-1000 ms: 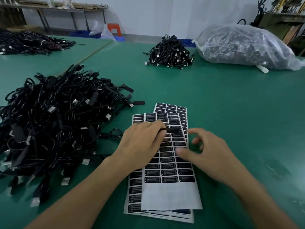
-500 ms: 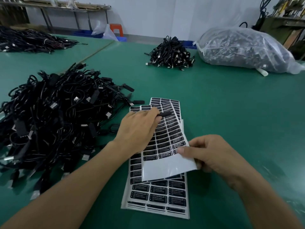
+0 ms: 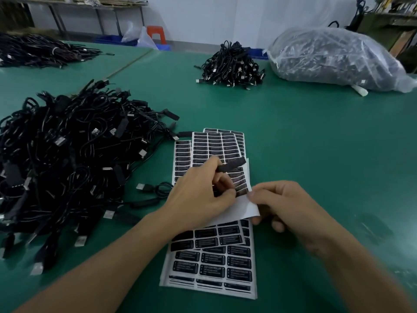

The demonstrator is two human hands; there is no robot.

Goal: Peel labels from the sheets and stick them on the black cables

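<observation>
Head view: one camera looking down over both forearms onto a green table (image 3: 316, 143)
Left hand (image 3: 198, 195): fingers curled, gripping a black cable piece (image 3: 232, 165) between the upper fingers; the piece sticks out to the right, tilted slightly up, above the printed labels
Left thumb side: lower fingertips lie against the top sheet beside the right hand's thumb; whether they have hold of a label cannot be told
Right hand (image 3: 282, 204): thumb and forefinger closed in a narrow pinch on the right edge of the top sheet, the other fingers curled under
Top sheet (image 3: 216, 145): rows of black labels on white backing, its bare white near end (image 3: 246, 210) bent up off the stack between the two hands
Sheet stack (image 3: 214, 265): more label sheets flat on the table under the hands, fanned a little, white print readable on the nearest rows
Main cable pile (image 3: 67, 159): large tangle of black cables with silver plugs, on the table to the left, just beside the sheets
Loose cable (image 3: 155, 188): coiled, plug showing, between the pile and the left hand
Far pile (image 3: 232, 64): smaller heap of black cables, well apart at the back
Back-left pile (image 3: 33, 50): a third spread of cables
Plastic bag (image 3: 334, 57): clear, stuffed, at the back right
Orange stool (image 3: 155, 33): behind the table, by the wall
</observation>
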